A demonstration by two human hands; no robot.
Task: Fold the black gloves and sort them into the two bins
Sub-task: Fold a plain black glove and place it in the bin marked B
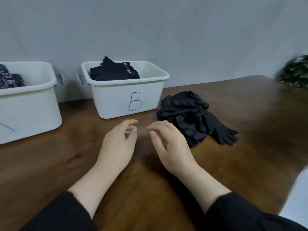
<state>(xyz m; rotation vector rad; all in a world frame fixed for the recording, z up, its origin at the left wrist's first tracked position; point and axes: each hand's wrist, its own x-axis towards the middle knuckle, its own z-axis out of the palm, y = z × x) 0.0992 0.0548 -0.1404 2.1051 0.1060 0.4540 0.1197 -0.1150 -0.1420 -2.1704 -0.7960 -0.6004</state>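
The brown wooden worktop [233, 164] runs to a grey wall [166, 30]. At its far left stands a white bin [30, 117] holding patterned gloves; beside it a white bin marked B [126, 100] holds folded black gloves [115, 71]. A loose pile of black gloves [191, 117] lies right of it. A plant [296, 72] sits far right. The left hand [116, 144] and right hand [171, 147] hover empty, fingers loosely curled, just before bin B.

Plain workroom, wooden table [233, 164], lettered sorting bins [130, 99], grey wall [166, 30]
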